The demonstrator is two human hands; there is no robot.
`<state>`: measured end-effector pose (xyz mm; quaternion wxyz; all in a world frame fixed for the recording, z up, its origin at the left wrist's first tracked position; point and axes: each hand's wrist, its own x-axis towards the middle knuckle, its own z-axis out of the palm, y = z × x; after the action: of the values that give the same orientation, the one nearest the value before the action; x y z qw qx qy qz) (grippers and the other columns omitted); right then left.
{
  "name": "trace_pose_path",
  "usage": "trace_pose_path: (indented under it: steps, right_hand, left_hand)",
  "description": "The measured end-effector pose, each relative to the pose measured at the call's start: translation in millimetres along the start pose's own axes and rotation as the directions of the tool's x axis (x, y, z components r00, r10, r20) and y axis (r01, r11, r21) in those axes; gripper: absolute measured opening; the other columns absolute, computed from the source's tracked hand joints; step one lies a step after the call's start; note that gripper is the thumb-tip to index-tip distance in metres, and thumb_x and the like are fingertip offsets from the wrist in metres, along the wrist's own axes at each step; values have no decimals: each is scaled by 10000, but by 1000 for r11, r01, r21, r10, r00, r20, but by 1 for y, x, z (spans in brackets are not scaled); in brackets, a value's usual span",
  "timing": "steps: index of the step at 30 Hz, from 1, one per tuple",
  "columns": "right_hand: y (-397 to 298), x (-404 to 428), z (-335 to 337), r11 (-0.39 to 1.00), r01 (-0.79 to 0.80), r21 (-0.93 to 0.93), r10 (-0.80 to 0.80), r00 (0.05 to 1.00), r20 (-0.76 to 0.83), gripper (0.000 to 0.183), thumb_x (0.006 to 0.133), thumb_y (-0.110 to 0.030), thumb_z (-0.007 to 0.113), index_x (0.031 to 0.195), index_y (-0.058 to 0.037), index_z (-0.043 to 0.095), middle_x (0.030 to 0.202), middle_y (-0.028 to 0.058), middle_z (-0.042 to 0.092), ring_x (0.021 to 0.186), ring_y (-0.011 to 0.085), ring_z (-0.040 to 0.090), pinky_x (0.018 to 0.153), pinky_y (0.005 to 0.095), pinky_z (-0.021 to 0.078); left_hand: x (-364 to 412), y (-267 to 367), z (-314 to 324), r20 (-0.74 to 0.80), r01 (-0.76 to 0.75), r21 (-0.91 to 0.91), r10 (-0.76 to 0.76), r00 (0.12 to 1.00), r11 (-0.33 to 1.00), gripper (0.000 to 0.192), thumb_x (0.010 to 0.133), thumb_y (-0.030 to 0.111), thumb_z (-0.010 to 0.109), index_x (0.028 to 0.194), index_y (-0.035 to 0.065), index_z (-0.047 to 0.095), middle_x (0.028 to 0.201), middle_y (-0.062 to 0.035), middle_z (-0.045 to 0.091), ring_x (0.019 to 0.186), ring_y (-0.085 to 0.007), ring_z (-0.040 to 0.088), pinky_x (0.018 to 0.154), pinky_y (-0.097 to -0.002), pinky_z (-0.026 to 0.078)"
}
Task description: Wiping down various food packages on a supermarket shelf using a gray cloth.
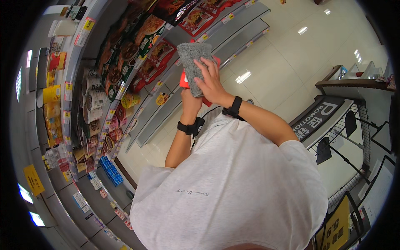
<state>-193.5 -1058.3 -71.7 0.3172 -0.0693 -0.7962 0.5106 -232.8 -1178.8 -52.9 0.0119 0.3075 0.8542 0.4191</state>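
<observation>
A folded grey fluffy cloth (194, 59) lies against a red package (184, 80), whose edges show around it. My left hand (191, 101) grips the package from below; the cloth and package hide most of its fingers. My right hand (211, 79) rests on the cloth with its fingers spread, pressing it to the package. Both wrists wear black bands. Just beyond my hands are the edges of the grey metal shelves.
Shelves at the left hold cup noodles (95, 100), red noodle packs (156, 57) and blue packages (111, 171). Price tags line the shelf edges. At the right stand a promotion counter (318, 115) and wire racks (365, 125). Glossy tiles (281, 59) cover the floor.
</observation>
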Motion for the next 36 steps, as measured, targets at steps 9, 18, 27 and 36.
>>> trace_pose_path:
  steps: [9, 18, 27, 36]
  right_hand:
    - [59, 37, 12, 507, -767, 393, 544, 638, 544, 448, 935, -388, 463, 1178, -20, 537, 1111, 123, 596, 948, 194, 598, 817, 304, 484]
    - [45, -3, 46, -218, -773, 595, 435, 469, 769, 356, 980, -260, 356, 1051, 0, 588, 973, 115, 666, 797, 150, 659, 739, 302, 566]
    - [2, -43, 63, -542, -266, 797, 384, 765, 517, 473, 961, -342, 346, 1253, 11, 462, 1262, 198, 520, 1125, 320, 537, 996, 477, 402]
    - [-60, -55, 127, 693, -97, 715, 202, 977, -63, 446, 913, -235, 525, 1278, 9, 449, 1295, 133, 504, 1141, 245, 513, 967, 369, 436]
  left_hand:
    - [-12, 12, -72, 206, 115, -224, -68, 976, 968, 160, 870, 105, 606, 930, -42, 622, 821, -56, 655, 707, -90, 590, 640, -257, 456]
    - [-20, -53, -141, 106, 291, -771, -336, 936, 567, 196, 889, 75, 577, 1054, -31, 584, 989, -48, 631, 854, -96, 583, 744, -254, 465]
    - [-12, -129, -185, 558, 634, -688, -303, 773, 353, 297, 880, 14, 546, 1169, 9, 476, 1062, -93, 584, 847, -170, 622, 723, -296, 529]
    - [-8, -92, -150, 675, 687, -716, -126, 726, 125, 380, 913, 41, 506, 1277, 44, 398, 1196, -92, 537, 1083, -202, 552, 912, -348, 481]
